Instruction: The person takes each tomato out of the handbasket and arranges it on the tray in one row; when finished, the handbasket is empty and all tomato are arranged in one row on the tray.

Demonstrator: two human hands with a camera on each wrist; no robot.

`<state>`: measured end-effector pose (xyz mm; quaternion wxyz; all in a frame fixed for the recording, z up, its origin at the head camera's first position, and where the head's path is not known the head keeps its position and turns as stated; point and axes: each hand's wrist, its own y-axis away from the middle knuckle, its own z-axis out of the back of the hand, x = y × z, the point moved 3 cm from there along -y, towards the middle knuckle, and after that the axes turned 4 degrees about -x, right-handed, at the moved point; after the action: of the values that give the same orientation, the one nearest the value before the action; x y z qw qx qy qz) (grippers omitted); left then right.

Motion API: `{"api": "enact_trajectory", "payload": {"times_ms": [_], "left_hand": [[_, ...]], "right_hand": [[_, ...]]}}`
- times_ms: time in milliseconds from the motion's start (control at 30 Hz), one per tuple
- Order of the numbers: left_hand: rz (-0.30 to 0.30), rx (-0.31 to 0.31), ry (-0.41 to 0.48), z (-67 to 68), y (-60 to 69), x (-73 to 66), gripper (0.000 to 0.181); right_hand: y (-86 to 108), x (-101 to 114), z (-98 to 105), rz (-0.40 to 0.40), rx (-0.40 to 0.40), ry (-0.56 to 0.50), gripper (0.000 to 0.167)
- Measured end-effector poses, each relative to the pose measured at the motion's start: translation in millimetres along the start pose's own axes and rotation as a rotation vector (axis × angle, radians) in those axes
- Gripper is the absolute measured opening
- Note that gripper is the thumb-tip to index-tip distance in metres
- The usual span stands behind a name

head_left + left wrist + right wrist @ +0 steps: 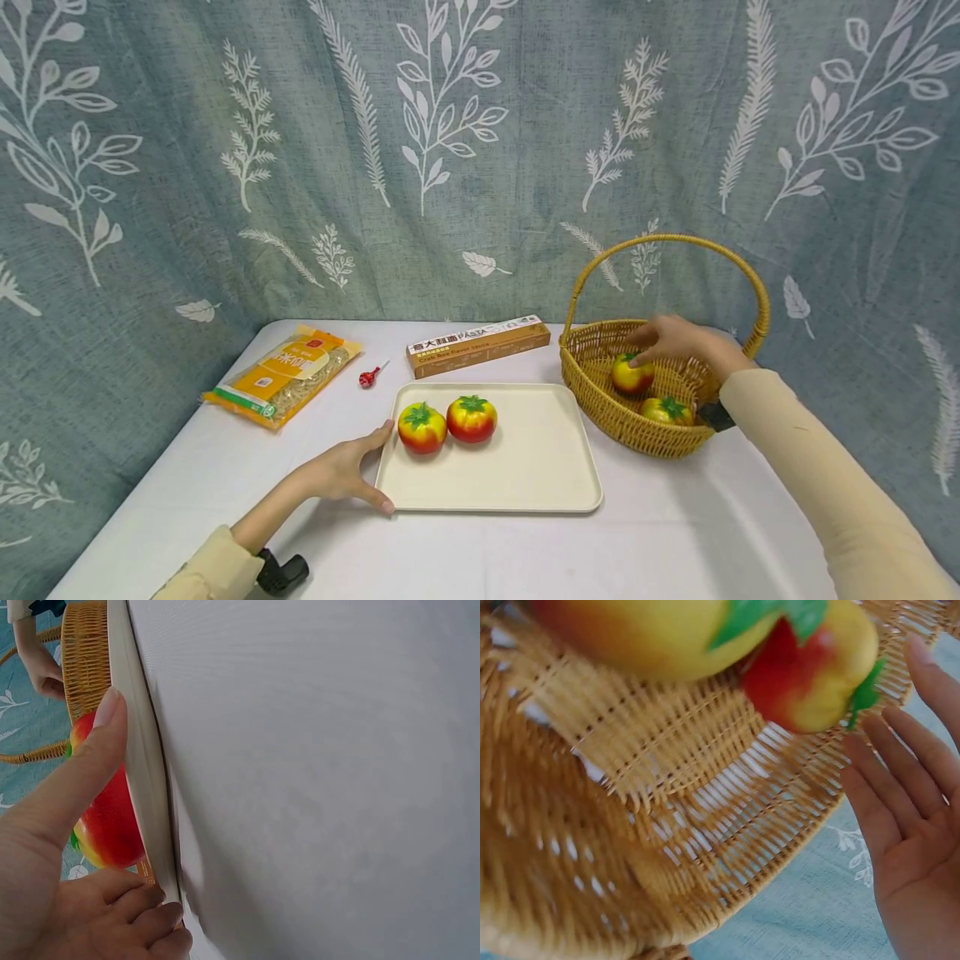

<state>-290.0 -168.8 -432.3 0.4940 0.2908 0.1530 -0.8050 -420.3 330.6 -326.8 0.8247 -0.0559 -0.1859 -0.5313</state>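
Note:
My left hand [341,471] holds the left side of a cream tray [525,467], thumb at the front corner. Its thumb lies along the rim in the left wrist view, with the other fingers bent. Two red-and-yellow, tomato-like fruits with green leafy tops, a left one [422,428] and a right one [472,419], sit on the tray. My right hand [686,346] reaches into a wicker basket [611,414], beside a similar fruit [632,375]. In the right wrist view its fingers [904,769] are extended near that fruit. Another fruit [666,411] lies closer in the basket.
Behind the tray lies a brown pasta box [480,346]. A red lollipop [367,378] and an orange-and-clear food packet [288,375] are to the left. The basket's tall handle [663,239] arches above the right hand. A patterned curtain hangs behind the white table.

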Motion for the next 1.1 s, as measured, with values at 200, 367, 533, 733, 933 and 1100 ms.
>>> {"api": "enact_trajectory", "payload": {"times_ms": [200,367,533,733,933,1100], "left_hand": [[0.006,0.004,0.003,0.3,-0.6,1.2,0.123],[0.01,0.001,-0.002,0.2,-0.6,1.6,0.123],[0.004,0.006,0.003,0.1,-0.5,1.1,0.123],[0.005,0.005,0.001,0.4,-0.8,1.4,0.124],[0.012,0.009,-0.003,0.8,0.0,1.0,0.124],[0.008,0.008,-0.005,0.3,-1.3,1.3,0.123]], "right_hand": [[-3.8,-6,-3,0.001,0.033,0.03,0.064],[-9.3,-9,-6,0.015,0.058,0.082,0.067],[-12.3,-10,-9,0.014,0.081,0.097,0.069],[-13.3,-9,-10,0.025,0.084,0.109,0.063],[-14.7,-12,-9,0.025,0.087,0.112,0.062],[-15.0,-15,-8,-0.006,0.075,0.123,0.063]]}}
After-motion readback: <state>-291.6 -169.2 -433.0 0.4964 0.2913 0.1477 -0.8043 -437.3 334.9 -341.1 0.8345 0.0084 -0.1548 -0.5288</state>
